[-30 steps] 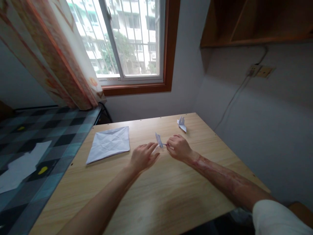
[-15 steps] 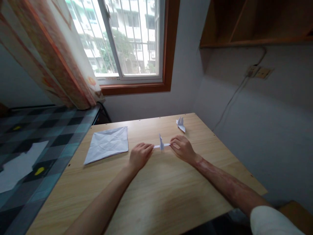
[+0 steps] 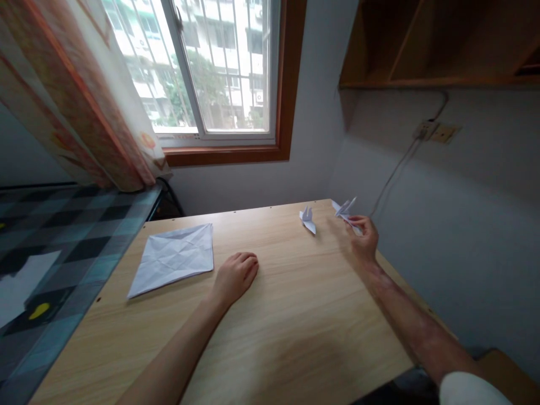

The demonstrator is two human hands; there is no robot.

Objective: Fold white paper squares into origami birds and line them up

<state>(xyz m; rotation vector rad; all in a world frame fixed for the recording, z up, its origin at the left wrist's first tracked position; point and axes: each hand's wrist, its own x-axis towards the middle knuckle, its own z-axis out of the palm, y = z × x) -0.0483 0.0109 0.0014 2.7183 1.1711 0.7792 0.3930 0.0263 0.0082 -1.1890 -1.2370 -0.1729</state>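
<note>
My right hand [image 3: 363, 235] pinches a white origami paper crane [image 3: 345, 208] by one wing near the far right corner of the table. The crane is held up above the wood, its pointed parts sticking upward. My left hand [image 3: 238, 274] rests on the tabletop, fingers curled together and no paper showing in them. A second folded paper crane [image 3: 307, 219] stands on the table between my hands, nearer the right one. Left of my left hand lies a stack of creased white paper squares [image 3: 177, 256].
The wooden table [image 3: 270, 337] meets a bed with a checked cover [image 3: 93, 247] at its left. White paper scraps [image 3: 25, 284] lie on the bed. A window [image 3: 228, 73], a curtain [image 3: 97, 112], a wall shelf [image 3: 422, 50] and a socket with a cable [image 3: 434, 130] surround it.
My left hand has let go of the crane and stays on the table. My right hand has carried the crane rightward and away, past the other crane. The view has shifted slightly.
</note>
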